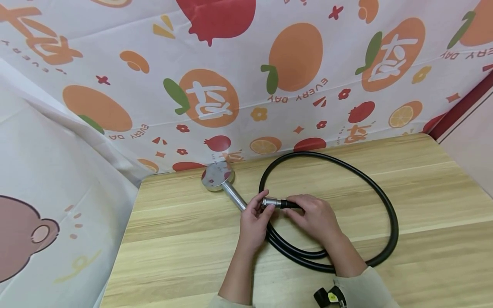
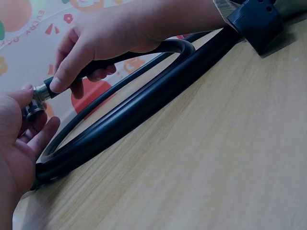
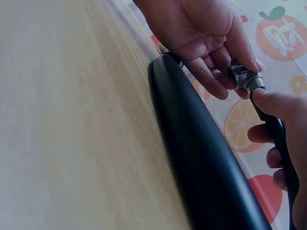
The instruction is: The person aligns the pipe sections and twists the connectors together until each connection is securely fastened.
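Observation:
My left hand pinches a silver metal hose fitting between thumb and fingers. In the right wrist view the fitting shows an open ring at one end and a threaded neck toward the hose. My right hand grips the black hose just behind that neck, with its thumb along the top. The hose end and fitting are held up off the table. A chrome shower head lies at the back left, its handle running down behind my left hand, where its end is hidden.
The rest of the black hose lies in a wide loop on the wood-grain table, passing under both hands. A fruit-print cloth hangs along the table's back edge. A dark device is strapped at the right sleeve.

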A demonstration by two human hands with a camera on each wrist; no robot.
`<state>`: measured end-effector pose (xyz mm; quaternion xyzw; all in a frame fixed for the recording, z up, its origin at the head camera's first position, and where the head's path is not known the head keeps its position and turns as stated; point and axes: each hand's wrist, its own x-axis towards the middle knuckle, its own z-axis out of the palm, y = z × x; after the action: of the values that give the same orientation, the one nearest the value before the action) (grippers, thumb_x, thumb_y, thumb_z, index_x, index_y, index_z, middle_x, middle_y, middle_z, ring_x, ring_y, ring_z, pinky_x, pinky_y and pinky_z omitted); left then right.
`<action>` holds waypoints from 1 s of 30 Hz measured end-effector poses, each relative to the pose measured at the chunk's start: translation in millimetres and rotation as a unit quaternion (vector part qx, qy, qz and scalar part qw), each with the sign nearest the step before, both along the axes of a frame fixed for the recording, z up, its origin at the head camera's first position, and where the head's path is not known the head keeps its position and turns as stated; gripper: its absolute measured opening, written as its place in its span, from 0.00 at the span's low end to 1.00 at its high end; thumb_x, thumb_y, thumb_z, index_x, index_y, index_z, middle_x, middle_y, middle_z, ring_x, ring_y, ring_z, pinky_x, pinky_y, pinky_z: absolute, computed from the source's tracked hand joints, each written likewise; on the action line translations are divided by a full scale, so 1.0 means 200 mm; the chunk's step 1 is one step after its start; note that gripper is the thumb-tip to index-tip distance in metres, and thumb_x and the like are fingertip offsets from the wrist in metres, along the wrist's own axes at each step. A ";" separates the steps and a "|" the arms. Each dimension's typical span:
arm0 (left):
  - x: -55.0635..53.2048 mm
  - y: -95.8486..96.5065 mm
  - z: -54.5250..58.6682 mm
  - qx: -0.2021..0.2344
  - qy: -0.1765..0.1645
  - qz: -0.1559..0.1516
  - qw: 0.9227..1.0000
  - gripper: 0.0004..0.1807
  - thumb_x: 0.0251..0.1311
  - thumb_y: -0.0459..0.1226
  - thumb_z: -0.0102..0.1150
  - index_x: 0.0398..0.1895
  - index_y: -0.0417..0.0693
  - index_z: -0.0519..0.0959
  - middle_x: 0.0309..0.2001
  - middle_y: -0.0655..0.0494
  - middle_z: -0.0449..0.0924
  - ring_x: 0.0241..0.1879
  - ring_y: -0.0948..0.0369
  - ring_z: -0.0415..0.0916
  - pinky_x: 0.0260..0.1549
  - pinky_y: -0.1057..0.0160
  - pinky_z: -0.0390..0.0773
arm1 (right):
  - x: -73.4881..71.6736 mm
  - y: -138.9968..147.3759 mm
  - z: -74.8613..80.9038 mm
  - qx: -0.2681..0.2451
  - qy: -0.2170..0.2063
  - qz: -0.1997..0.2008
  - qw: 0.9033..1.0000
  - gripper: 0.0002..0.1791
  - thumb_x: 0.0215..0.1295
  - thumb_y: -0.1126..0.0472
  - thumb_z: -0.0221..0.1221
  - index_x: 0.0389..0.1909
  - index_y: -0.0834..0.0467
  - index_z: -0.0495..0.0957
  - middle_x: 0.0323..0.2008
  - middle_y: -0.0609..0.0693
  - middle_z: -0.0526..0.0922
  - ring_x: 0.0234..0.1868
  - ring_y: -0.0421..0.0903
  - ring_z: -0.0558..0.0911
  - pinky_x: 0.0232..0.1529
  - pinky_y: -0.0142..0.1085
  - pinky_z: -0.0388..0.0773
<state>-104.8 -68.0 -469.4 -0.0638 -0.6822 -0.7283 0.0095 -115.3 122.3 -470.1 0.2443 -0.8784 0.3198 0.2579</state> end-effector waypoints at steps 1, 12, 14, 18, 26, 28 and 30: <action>0.00 0.00 0.00 0.000 0.001 0.000 1.000 0.27 0.66 0.33 0.59 0.67 0.35 0.69 0.53 0.39 0.78 0.49 0.63 0.78 0.48 0.69 0.81 | 0.00 0.00 0.00 -0.001 0.001 0.002 1.000 0.15 0.54 0.52 0.72 0.41 0.52 0.86 0.38 0.47 0.89 0.39 0.44 0.87 0.38 0.40 0.85; -0.01 0.00 -0.01 0.003 0.006 -0.004 1.000 0.27 0.66 0.33 0.59 0.66 0.34 0.69 0.53 0.38 0.78 0.48 0.63 0.78 0.48 0.68 0.82 | 0.00 0.01 0.00 0.006 0.008 -0.002 1.000 0.21 0.52 0.51 0.73 0.46 0.53 0.84 0.38 0.48 0.89 0.37 0.44 0.87 0.34 0.39 0.85; -0.01 0.00 -0.01 0.005 0.006 -0.003 1.000 0.26 0.66 0.32 0.59 0.66 0.33 0.69 0.52 0.38 0.78 0.48 0.63 0.78 0.48 0.69 0.82 | 0.00 0.00 0.00 0.006 0.004 -0.006 1.000 0.22 0.51 0.51 0.74 0.47 0.53 0.83 0.38 0.48 0.89 0.35 0.43 0.87 0.32 0.38 0.84; -0.01 0.00 0.00 0.008 0.005 -0.002 1.000 0.26 0.66 0.32 0.59 0.66 0.33 0.68 0.52 0.37 0.78 0.48 0.63 0.78 0.47 0.68 0.82 | 0.00 0.00 0.00 -0.003 -0.005 -0.006 1.000 0.19 0.50 0.52 0.74 0.42 0.52 0.81 0.35 0.45 0.88 0.32 0.40 0.86 0.30 0.36 0.82; 0.00 0.00 0.00 0.008 0.006 -0.002 1.000 0.26 0.65 0.31 0.59 0.66 0.34 0.68 0.53 0.37 0.79 0.49 0.63 0.79 0.48 0.69 0.82 | 0.00 0.00 0.01 -0.008 0.001 0.000 1.000 0.16 0.50 0.55 0.75 0.38 0.52 0.82 0.33 0.44 0.87 0.30 0.38 0.84 0.28 0.35 0.81; 0.00 0.00 0.00 0.007 0.007 -0.003 1.000 0.26 0.66 0.31 0.59 0.66 0.33 0.68 0.53 0.37 0.79 0.49 0.63 0.79 0.48 0.69 0.81 | 0.00 0.00 0.00 -0.009 0.005 0.000 1.000 0.16 0.50 0.55 0.75 0.38 0.52 0.82 0.33 0.45 0.87 0.31 0.39 0.85 0.29 0.35 0.81; 0.00 0.00 0.00 0.008 0.007 -0.006 1.000 0.26 0.66 0.31 0.59 0.66 0.33 0.68 0.53 0.38 0.79 0.49 0.63 0.79 0.48 0.68 0.82 | 0.00 0.00 0.00 -0.012 0.006 0.000 1.000 0.16 0.50 0.54 0.75 0.39 0.53 0.83 0.33 0.46 0.88 0.32 0.41 0.86 0.30 0.36 0.82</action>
<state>-105.7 -67.3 -469.6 -0.0730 -0.6761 -0.7331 0.0107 -115.4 122.4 -469.4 0.2432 -0.8728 0.3290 0.2660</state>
